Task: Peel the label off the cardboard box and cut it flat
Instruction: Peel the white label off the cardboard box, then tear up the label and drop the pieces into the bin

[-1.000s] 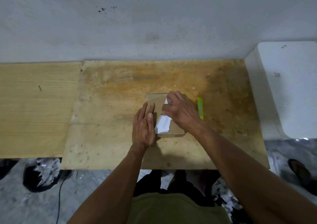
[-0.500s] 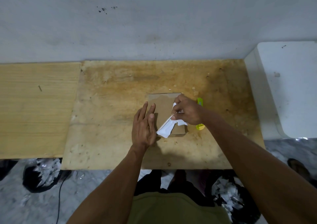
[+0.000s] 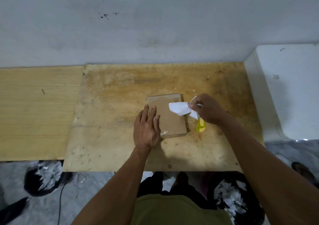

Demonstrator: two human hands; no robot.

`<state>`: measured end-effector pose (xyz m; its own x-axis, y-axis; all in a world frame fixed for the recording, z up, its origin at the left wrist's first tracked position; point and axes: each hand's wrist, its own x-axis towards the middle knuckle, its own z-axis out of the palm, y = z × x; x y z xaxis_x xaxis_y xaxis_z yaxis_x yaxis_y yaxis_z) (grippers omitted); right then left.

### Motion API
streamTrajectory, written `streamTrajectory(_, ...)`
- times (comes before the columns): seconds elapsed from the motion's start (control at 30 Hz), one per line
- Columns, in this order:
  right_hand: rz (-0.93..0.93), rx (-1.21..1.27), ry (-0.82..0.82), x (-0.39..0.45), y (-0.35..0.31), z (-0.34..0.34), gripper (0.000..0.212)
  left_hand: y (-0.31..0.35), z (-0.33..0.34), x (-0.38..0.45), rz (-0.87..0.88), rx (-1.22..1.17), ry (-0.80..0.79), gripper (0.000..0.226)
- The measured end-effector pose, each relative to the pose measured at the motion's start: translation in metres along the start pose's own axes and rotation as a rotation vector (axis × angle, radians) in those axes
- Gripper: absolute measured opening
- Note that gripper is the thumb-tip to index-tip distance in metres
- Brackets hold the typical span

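The box (image 3: 168, 117) lies flat on the plywood table (image 3: 120, 121). The left hand (image 3: 146, 130) presses its left edge with straight fingers. The right hand (image 3: 207, 110) pinches the white label (image 3: 179, 109) — lifted at the box's right side, above a yellow-green cutter (image 3: 200, 126) lying just beside the box.

Brown box (image 3: 170, 119) with dark print at one corner, white label (image 3: 179, 108), yellow-green cutter (image 3: 200, 125), stained ochre board (image 3: 131, 90), paler grained board (image 3: 34, 111), grey speckled wall (image 3: 155, 21), olive shirt (image 3: 179, 211).
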<state>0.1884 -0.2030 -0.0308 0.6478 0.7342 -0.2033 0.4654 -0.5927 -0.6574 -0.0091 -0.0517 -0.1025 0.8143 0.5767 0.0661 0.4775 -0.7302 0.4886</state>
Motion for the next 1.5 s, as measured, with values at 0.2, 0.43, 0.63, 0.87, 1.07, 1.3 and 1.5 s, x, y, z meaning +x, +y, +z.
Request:
streamTrajectory(0.2, 0.005, 0.027, 0.123, 0.001, 0.013, -0.01, 0.027, 0.016, -0.002, 0.004, -0.132, 0.081, -0.04, 0.049)
streamTrajectory(0.43, 0.17, 0.14, 0.186, -0.027, 0.018, 0.035, 0.017, 0.029, -0.007, 0.003, -0.146, 0.132, -0.008, 0.048)
streamTrajectory(0.63, 0.218, 0.308, 0.371, -0.06, -0.009, 0.025, 0.008, 0.028, -0.011, 0.001, -0.177, 0.098, -0.046, 0.037)
streamTrajectory(0.87, 0.19, 0.495, 0.482, -0.086, -0.032, -0.008, 0.004, 0.053, -0.05, 0.016, -0.167, -0.288, -0.047, 0.061)
streamTrajectory(1.07, 0.088, 0.331, 0.402, -0.109, -0.02, -0.02, 0.022, 0.127, -0.095, 0.004, 0.461, -0.302, 0.146, 0.037)
streamTrajectory(1.3, -0.101, 0.381, 0.481, -0.134, -0.042, -0.056, 0.021, 0.143, -0.105, -0.008, 0.441, -0.199, -0.049, 0.028)
streamTrajectory(1.5, -0.11, 0.516, 0.576, -0.133, -0.087, -0.08, 0.015, 0.171, -0.153, -0.006, 0.127, -0.77, -0.381, 0.039)
